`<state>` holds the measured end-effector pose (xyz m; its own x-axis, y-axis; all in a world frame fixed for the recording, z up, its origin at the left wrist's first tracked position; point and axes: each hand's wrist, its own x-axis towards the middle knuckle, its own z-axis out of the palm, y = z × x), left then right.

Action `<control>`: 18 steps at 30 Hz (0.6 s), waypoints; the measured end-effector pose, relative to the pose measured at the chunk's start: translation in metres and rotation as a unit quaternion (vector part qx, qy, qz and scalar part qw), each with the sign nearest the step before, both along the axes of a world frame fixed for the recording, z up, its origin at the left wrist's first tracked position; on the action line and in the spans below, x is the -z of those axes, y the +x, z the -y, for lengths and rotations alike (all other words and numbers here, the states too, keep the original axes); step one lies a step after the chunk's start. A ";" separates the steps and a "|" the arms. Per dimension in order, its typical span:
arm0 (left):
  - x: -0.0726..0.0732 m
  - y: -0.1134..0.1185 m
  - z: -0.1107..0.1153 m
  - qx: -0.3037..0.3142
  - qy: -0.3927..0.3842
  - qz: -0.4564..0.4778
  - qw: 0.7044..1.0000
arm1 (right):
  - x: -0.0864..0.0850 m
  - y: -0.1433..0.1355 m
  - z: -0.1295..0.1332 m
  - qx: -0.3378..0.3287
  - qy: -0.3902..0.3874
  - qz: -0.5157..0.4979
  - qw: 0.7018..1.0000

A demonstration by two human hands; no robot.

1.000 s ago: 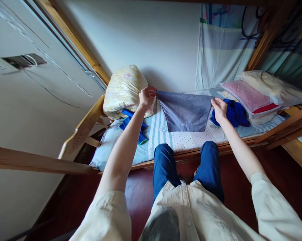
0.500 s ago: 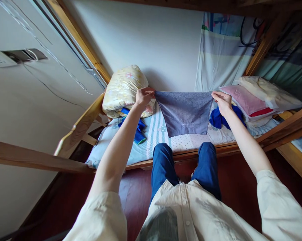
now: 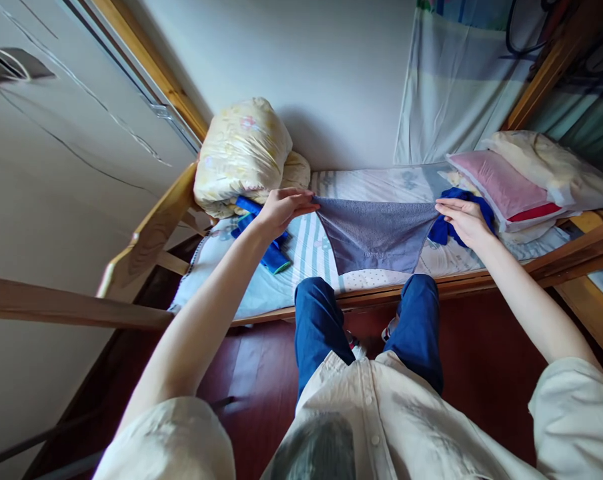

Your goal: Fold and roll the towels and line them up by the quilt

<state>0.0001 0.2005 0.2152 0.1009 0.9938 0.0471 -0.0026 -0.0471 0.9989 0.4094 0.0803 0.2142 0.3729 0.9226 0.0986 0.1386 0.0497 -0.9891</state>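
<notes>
A grey-purple towel (image 3: 376,233) with small lettering near its lower edge is stretched between my hands above the bed. My left hand (image 3: 289,207) pinches its upper left corner. At the upper right corner, my right hand (image 3: 461,217) grips the cloth between thumb and fingers. Below the left forearm lies a blue cloth item with green edging (image 3: 274,257), partly hidden by the arm. Another crumpled blue cloth (image 3: 444,230) rests on the mattress behind my right hand. The towel's lower part hangs in front of the patterned sheet (image 3: 311,247).
A bundled yellow floral quilt (image 3: 244,153) sits at the bed's left end. Pink and cream pillows (image 3: 506,183) are stacked at the right. A wooden rail (image 3: 71,303) crosses the left side, and the bed's wooden front edge (image 3: 461,283) runs before my knees.
Both hands have come lower relative to the bed and slightly farther apart, still holding the towel. Its top edge now sits lower, and the view has tilted downward.
</notes>
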 end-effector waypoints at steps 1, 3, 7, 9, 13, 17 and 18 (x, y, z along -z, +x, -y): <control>0.004 -0.002 0.002 0.004 -0.008 0.001 1.000 | 0.003 0.001 0.001 -0.002 -0.012 0.002 1.000; 0.013 -0.006 0.003 0.015 -0.029 0.000 0.999 | 0.010 0.005 0.002 -0.010 -0.038 0.007 0.999; 0.037 -0.016 -0.007 0.032 -0.076 -0.004 0.997 | 0.029 0.013 -0.010 -0.029 -0.085 0.015 0.996; 0.055 -0.018 -0.017 0.033 -0.092 -0.011 0.995 | 0.043 0.014 -0.023 -0.042 -0.102 0.006 0.994; 0.098 -0.012 -0.040 0.024 -0.122 -0.028 0.992 | 0.070 0.007 -0.057 -0.055 -0.149 -0.032 0.987; 0.120 0.007 -0.075 -0.014 -0.139 -0.040 0.989 | 0.090 -0.007 -0.102 -0.027 -0.163 -0.035 0.986; 0.121 0.013 -0.086 -0.034 -0.129 -0.044 0.990 | 0.094 -0.010 -0.114 -0.020 -0.146 -0.024 0.989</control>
